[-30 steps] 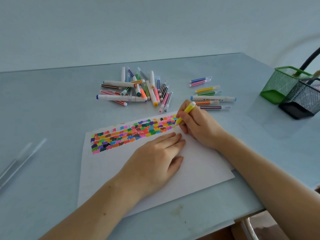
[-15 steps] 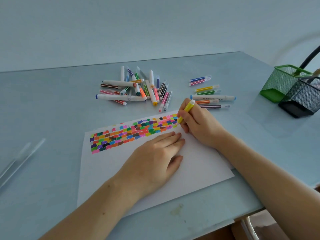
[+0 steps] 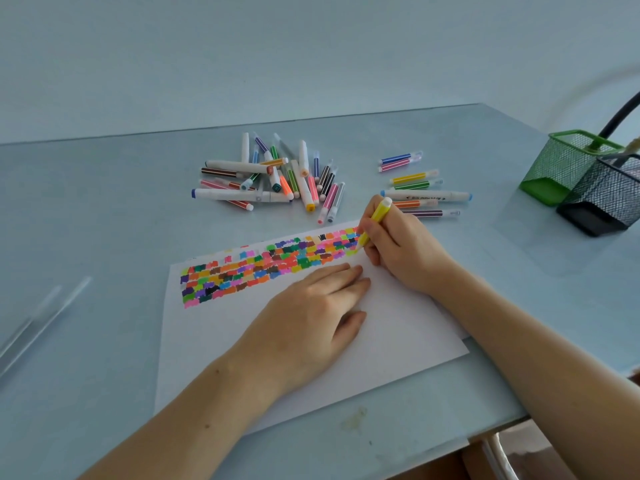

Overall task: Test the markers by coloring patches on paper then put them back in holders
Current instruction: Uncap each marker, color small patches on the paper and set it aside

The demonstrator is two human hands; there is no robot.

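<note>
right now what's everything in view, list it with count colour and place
paper: one, white, on the table under both hands, a band of mixed-colour patches along its far edge
yellow marker: one, tip on the paper at the right end of the patches
marker pile: many, mixed colours, loose on the table beyond the paper
marker row: about seven, mixed colours, right of the pile
green holder: one, mesh, far right
black holder: one, mesh, against the green one
table: one, pale blue
left hand: flat on the paper
right hand: grips the yellow marker
</note>
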